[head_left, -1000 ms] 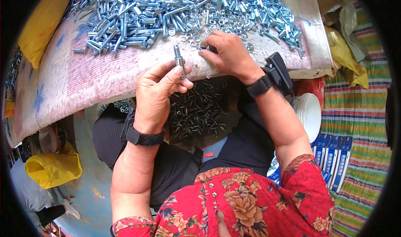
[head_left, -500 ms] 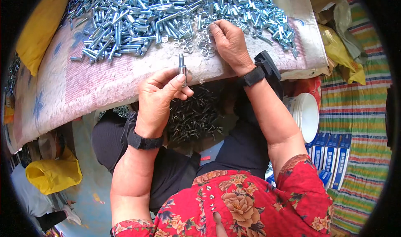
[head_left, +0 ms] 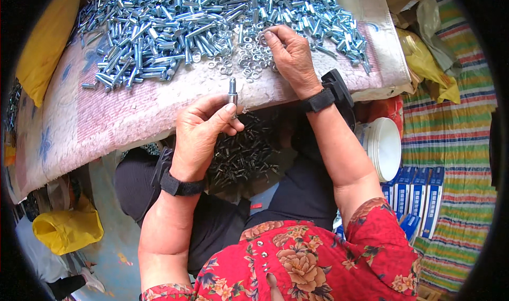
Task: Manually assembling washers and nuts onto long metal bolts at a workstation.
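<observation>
My left hand (head_left: pixel 199 128) grips a shiny sleeve anchor bolt (head_left: pixel 233 91) between thumb and fingers, its threaded end pointing up, just off the near edge of the cloth-covered table (head_left: pixel 127 112). Farther right, my right hand (head_left: pixel 294 59) reaches over the small pile of loose washers (head_left: pixel 249 59). Its thumb and forefinger are pinched on a washer (head_left: pixel 262 39), of which only part of the rim shows. Behind both hands spreads a heap of metal sleeves and bolts (head_left: pixel 175 22).
Below the table edge lies a mass of dark bolts (head_left: pixel 246 155) between my knees. A white bucket (head_left: pixel 384 149) and blue boxes (head_left: pixel 419 195) stand at the right on a striped sheet (head_left: pixel 456 195). A yellow bag (head_left: pixel 69 229) is at lower left.
The view has shifted a little, so the table sits slightly higher and farther left. My left hand still holds the bolt upright; my right fingers stay pinched at the washers.
</observation>
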A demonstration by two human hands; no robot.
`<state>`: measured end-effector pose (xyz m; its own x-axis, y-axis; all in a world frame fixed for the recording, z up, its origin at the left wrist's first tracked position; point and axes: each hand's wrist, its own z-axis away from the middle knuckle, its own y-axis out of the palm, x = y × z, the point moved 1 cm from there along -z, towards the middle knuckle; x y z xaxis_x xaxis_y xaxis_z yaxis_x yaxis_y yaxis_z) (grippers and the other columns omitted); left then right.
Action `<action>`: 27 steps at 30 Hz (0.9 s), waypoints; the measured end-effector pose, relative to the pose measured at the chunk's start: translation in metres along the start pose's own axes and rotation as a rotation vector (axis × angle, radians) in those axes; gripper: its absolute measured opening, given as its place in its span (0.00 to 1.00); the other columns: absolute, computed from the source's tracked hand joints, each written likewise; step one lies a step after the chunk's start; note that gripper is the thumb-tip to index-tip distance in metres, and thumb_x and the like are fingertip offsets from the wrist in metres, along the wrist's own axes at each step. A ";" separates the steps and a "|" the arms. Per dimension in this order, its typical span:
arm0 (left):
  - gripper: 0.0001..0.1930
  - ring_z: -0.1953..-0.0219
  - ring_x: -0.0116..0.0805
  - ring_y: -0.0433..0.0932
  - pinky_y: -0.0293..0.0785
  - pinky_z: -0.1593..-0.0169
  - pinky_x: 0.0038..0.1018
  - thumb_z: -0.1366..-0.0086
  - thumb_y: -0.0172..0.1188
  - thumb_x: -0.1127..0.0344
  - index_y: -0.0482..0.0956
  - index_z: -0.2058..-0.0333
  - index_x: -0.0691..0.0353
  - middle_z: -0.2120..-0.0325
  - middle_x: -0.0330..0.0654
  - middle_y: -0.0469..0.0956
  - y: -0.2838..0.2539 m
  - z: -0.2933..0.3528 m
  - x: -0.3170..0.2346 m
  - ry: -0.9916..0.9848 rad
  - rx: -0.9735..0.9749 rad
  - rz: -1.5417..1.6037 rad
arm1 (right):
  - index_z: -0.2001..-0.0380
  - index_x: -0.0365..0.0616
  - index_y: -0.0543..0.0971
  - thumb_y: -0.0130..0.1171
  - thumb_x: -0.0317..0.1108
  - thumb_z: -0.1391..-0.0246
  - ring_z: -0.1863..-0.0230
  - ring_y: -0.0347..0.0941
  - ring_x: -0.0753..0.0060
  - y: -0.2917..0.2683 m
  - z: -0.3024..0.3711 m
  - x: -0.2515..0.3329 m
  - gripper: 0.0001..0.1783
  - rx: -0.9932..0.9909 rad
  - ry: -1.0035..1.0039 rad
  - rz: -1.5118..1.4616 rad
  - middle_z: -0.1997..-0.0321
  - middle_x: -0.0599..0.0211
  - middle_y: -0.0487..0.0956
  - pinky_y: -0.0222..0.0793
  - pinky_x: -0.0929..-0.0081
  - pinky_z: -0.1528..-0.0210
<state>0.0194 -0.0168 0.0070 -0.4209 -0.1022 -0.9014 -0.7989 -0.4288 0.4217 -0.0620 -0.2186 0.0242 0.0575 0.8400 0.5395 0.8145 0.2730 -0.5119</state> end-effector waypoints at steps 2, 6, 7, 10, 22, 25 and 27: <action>0.10 0.77 0.25 0.75 0.70 0.73 0.16 0.42 0.54 0.69 0.75 0.63 0.69 0.72 0.45 0.78 0.000 0.000 0.000 -0.013 -0.007 -0.002 | 0.75 0.37 0.76 0.53 0.31 0.51 0.79 0.72 0.71 -0.002 0.002 0.004 0.07 0.072 0.227 -0.048 0.80 0.60 0.76 0.66 0.76 0.76; 0.10 0.77 0.25 0.75 0.70 0.73 0.16 0.42 0.54 0.69 0.75 0.63 0.69 0.72 0.44 0.78 0.001 -0.001 0.000 -0.013 -0.005 0.000 | 0.71 0.36 0.76 0.52 0.27 0.48 0.79 0.65 0.89 -0.004 0.009 -0.001 0.06 0.099 0.235 -0.016 0.81 0.77 0.73 0.61 0.87 0.78; 0.10 0.77 0.25 0.75 0.70 0.73 0.16 0.42 0.54 0.69 0.75 0.63 0.69 0.72 0.44 0.78 0.002 -0.001 0.000 -0.016 -0.006 0.002 | 0.71 0.36 0.76 0.52 0.27 0.48 0.79 0.65 0.89 -0.004 0.009 -0.002 0.06 0.100 0.236 -0.016 0.81 0.77 0.73 0.61 0.87 0.78; 0.10 0.77 0.25 0.75 0.70 0.73 0.16 0.42 0.55 0.69 0.75 0.63 0.69 0.72 0.44 0.78 0.002 -0.001 0.000 -0.018 -0.010 0.006 | 0.68 0.36 0.76 0.52 0.25 0.49 0.75 0.69 0.87 -0.007 0.009 -0.003 0.06 0.117 0.252 0.007 0.77 0.74 0.76 0.65 0.87 0.74; 0.11 0.77 0.25 0.75 0.69 0.73 0.16 0.42 0.55 0.69 0.75 0.62 0.69 0.72 0.44 0.78 0.006 -0.003 0.002 -0.013 0.004 -0.010 | 0.63 0.35 0.75 0.51 0.24 0.50 0.79 0.66 0.88 -0.028 0.012 -0.013 0.10 -0.047 0.411 -0.276 0.78 0.73 0.74 0.65 0.87 0.76; 0.11 0.77 0.25 0.75 0.70 0.73 0.16 0.43 0.56 0.69 0.75 0.62 0.68 0.71 0.43 0.78 0.007 -0.004 0.002 -0.001 0.012 -0.030 | 0.61 0.36 0.74 0.49 0.24 0.47 0.79 0.62 0.88 -0.028 0.013 0.007 0.10 -0.044 0.522 -0.454 0.77 0.75 0.72 0.57 0.91 0.79; 0.11 0.76 0.25 0.75 0.70 0.73 0.16 0.43 0.56 0.70 0.75 0.62 0.68 0.71 0.43 0.78 0.007 -0.002 0.001 0.004 0.006 -0.047 | 0.63 0.37 0.75 0.48 0.25 0.46 0.80 0.62 0.89 -0.028 0.015 0.040 0.09 0.130 0.503 -0.596 0.78 0.75 0.71 0.55 0.91 0.80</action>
<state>0.0136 -0.0217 0.0087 -0.3811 -0.0852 -0.9206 -0.8205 -0.4277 0.3793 -0.0914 -0.1855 0.0502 -0.0878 0.2299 0.9692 0.7176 0.6894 -0.0985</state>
